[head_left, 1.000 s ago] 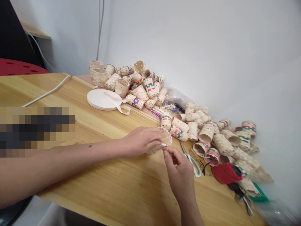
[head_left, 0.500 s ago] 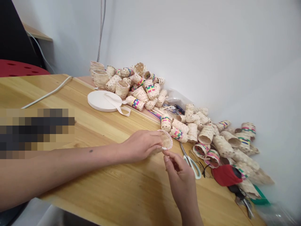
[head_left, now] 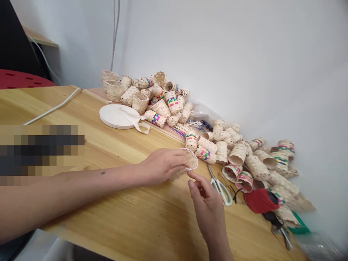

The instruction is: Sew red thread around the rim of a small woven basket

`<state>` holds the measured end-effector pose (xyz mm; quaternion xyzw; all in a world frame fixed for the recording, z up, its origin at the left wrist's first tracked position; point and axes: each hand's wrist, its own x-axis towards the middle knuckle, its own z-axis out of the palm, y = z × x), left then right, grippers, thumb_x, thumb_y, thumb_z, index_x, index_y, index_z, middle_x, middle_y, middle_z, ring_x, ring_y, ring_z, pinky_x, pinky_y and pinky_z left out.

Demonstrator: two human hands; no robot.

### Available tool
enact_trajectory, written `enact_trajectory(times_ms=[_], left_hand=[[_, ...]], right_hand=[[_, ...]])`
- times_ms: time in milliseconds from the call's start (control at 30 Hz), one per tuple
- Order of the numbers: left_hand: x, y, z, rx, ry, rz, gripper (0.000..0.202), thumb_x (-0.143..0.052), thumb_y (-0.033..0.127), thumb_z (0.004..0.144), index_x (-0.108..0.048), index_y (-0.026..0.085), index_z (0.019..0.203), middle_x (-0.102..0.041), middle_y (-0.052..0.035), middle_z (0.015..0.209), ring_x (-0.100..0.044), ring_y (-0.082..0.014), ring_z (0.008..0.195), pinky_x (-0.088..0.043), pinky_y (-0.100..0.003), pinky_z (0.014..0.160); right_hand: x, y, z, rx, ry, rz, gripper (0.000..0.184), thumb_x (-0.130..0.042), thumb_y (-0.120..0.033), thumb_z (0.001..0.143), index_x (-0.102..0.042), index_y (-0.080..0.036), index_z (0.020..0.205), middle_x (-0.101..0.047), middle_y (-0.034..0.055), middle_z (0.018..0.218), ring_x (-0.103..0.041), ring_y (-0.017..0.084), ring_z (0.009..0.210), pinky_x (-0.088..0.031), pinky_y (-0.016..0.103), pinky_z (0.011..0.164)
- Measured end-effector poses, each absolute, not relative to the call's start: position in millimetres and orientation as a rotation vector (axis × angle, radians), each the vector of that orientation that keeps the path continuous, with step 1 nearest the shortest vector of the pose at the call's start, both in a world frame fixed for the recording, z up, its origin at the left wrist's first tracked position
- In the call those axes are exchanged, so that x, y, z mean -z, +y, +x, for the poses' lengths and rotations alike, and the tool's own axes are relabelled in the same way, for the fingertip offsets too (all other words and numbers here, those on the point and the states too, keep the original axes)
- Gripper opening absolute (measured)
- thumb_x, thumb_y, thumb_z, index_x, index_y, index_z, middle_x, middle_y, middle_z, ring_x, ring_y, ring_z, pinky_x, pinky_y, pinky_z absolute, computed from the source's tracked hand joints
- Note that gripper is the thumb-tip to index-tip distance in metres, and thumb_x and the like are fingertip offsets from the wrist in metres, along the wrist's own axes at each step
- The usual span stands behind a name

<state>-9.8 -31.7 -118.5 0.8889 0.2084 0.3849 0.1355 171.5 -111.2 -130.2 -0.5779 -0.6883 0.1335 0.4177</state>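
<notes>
My left hand (head_left: pixel 165 165) is wrapped around a small woven bamboo basket (head_left: pixel 191 161), which lies tilted with its mouth toward the right. White tape edges the mouth, with reddish stitches wound along it. The fingers cover much of the basket's side. Just below the rim is my right hand (head_left: pixel 208 203), its thumb and index finger close together and the other fingers curled. A thin thread (head_left: pixel 192 170) seems to run from the rim to these fingertips; a needle cannot be made out. Scissors (head_left: pixel 220 187) with pale handles lie to the right of this hand.
Along the wall lies a long heap of woven baskets (head_left: pixel 239 154), some with coloured bands. A roll of white tape (head_left: pixel 119 116) rests on the wooden table (head_left: pixel 130 221). Farther right are a red object (head_left: pixel 258 201) and dark-handled scissors (head_left: pixel 284 233). A white cable (head_left: pixel 54 108) crosses the far left.
My right fingertips have shifted slightly from the basket's rim, where a little more of the gap shows. The whole view has moved a touch; my left hand keeps its hold.
</notes>
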Motion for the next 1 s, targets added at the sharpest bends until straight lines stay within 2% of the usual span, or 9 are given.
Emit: enact_trajectory(times_ms=[133,300,667,833,1000], left_hand=[[117.2,-30.9,-10.0,-1.05,0.632,2.558,0.025,-0.04,0.027,0.096,-0.064,0.019,0.098,-0.063,-0.0042,0.102,-0.058,-0.016,0.093,-0.041,-0.022,0.076],[117.7,-30.2,-10.0,-1.027,0.668,2.57,0.025,-0.04,0.027,0.096,-0.064,0.019,0.095,-0.062,-0.0041,0.098,-0.058,-0.0166,0.09,-0.04,-0.022,0.074],[117.5,-31.0,-8.2,-1.043,0.69,2.586,0.027,-0.038,0.03,0.096,-0.062,0.018,0.089,-0.061,-0.0027,0.089,-0.056,-0.015,0.082,-0.038,-0.023,0.069],[119.2,-32.1,-7.6,-1.039,0.702,2.576,0.027,-0.039,0.029,0.096,-0.062,0.017,0.087,-0.06,-0.0026,0.087,-0.056,-0.0148,0.079,-0.038,-0.023,0.067],[121.5,-34.5,-6.8,-1.009,0.705,2.573,0.028,-0.039,0.031,0.096,-0.062,0.018,0.088,-0.061,-0.0027,0.088,-0.056,-0.0148,0.079,-0.038,-0.023,0.069]], right_hand=[[130.7,-109.7,170.7,-0.343,-1.716,-1.454,0.027,-0.052,-0.037,0.087,-0.068,-0.02,0.101,-0.065,0.0008,0.075,-0.052,0.014,0.057,-0.043,0.025,0.055],[132.0,-108.3,170.2,-0.38,-1.715,-1.473,0.03,-0.051,-0.038,0.087,-0.068,-0.019,0.103,-0.066,0.002,0.078,-0.052,0.014,0.058,-0.043,0.025,0.055],[133.8,-108.0,167.2,-0.467,-1.639,-1.454,0.03,-0.053,-0.039,0.086,-0.066,-0.017,0.103,-0.06,0.0012,0.07,-0.053,0.014,0.059,-0.045,0.023,0.052],[138.6,-104.1,167.3,-0.583,-1.562,-1.429,0.03,-0.057,-0.042,0.084,-0.066,-0.016,0.096,-0.055,-0.0006,0.063,-0.05,0.014,0.053,-0.043,0.023,0.047],[136.6,-102.9,161.4,-0.686,-1.449,-1.411,0.026,-0.059,-0.043,0.083,-0.065,-0.018,0.082,-0.052,-0.0023,0.062,-0.048,0.013,0.053,-0.041,0.022,0.048]])
